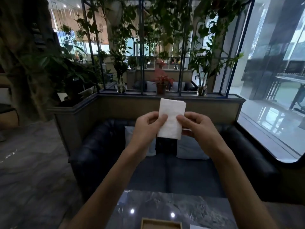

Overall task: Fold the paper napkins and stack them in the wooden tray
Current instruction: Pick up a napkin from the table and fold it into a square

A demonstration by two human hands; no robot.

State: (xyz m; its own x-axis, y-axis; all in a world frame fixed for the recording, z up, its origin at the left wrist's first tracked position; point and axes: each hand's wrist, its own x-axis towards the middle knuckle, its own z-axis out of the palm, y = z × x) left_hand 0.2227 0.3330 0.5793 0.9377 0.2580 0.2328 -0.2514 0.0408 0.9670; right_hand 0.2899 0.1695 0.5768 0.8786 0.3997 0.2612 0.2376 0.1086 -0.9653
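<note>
**Napkin held aloft over sofa and surface: contents of view**

1. Window wall (270, 100). Large glazed panels along the right side, bright, with a dark frame curving at the lower corner.

2. Plant screen (158, 38). Dark metal uprights hung with trailing green foliage, standing on a ledge behind the seating; a red-leaved plant in a pot (161, 83) sits at the middle of the ledge, with glass vases to either side.

3. Sofa (173, 171). Dark, padded, facing the viewer, with pale cushions (189, 149) against its back.

4. Floor (33, 171). Grey, marbled, glossy, to the left of the sofa.

5. Surface (189, 210). Dark stone-patterned top at the lower edge of view, showing reflected ceiling lights.

6. Forearms. Both bare, extended forward and upward from the lower corners, converging at mid-frame.

7. Left hand (148, 124). Raised in front of the chest, thumb over the front of the napkin's left edge, fingers curled behind, pinching it.

8. Right hand (196, 124). Mirrored pose, thumb pressed on the napkin's right edge, fingers behind, likewise closed on it.

9. Napkin (171, 119). White paper, folded to a narrow upright rectangle, held in the air between both hands, well above the surface.

10. Wooden tray (160, 223). Pale rim, partly cut off by the lower frame edge, resting on the surface; interior contents cannot be told.
</note>
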